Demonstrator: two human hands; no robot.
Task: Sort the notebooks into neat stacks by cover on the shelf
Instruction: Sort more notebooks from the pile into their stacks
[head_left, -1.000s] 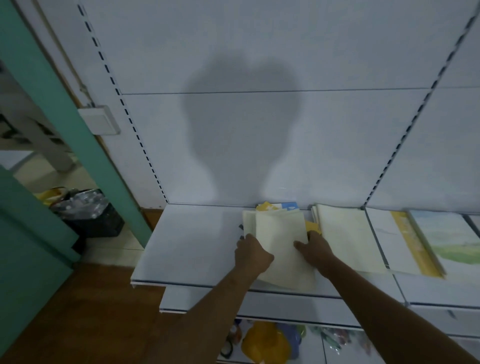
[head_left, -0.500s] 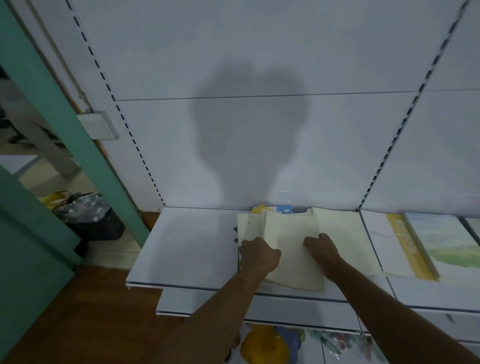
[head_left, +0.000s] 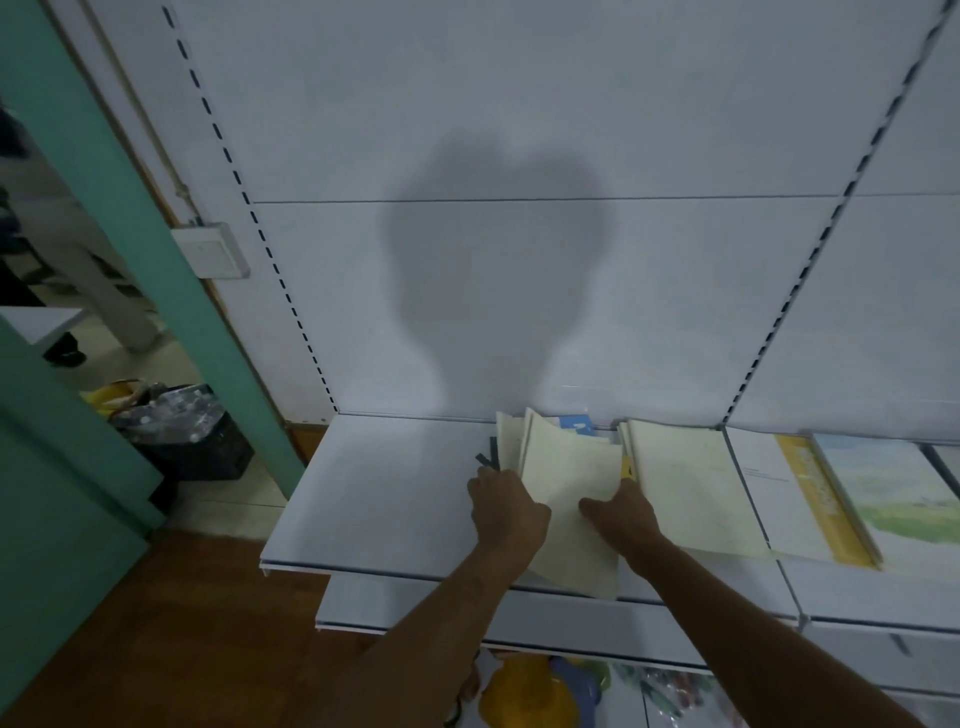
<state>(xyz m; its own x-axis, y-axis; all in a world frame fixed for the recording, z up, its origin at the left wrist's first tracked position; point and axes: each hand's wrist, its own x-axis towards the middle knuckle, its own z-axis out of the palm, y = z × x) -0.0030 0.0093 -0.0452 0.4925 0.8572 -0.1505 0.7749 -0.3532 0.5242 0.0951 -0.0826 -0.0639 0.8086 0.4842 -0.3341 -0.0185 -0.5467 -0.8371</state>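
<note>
White metal back panel (head_left: 519, 130), flat and smooth, slotted uprights at either side, a head-shaped shadow at centre. Below, at 6 o'clock, white shelf (head_left: 374, 493), smooth painted sheet metal, front lip folded down. Green door frame (head_left: 130, 197) slanting through 9 o'clock; black bin (head_left: 192, 436) with crinkled plastic at 8 o'clock.

At 3 o'clock, notebook with a green landscape cover (head_left: 898, 493), flat, glossy; beside it a white book with a yellow band (head_left: 779, 488). Nearer centre, cream stack (head_left: 685, 488), matte paper, squared edges.

At 5 o'clock, loose cream notebooks (head_left: 566, 499), soft covers bowed and fanned, front corner overhanging the shelf lip; blue cover (head_left: 576, 422) peeking behind.

Left hand (head_left: 506, 512) curled round the left edge of those notebooks. Right hand (head_left: 626, 514) pressing on top, fingers mostly straight, thumb pointing toward 9 o'clock. Hands near, not touching.
</note>
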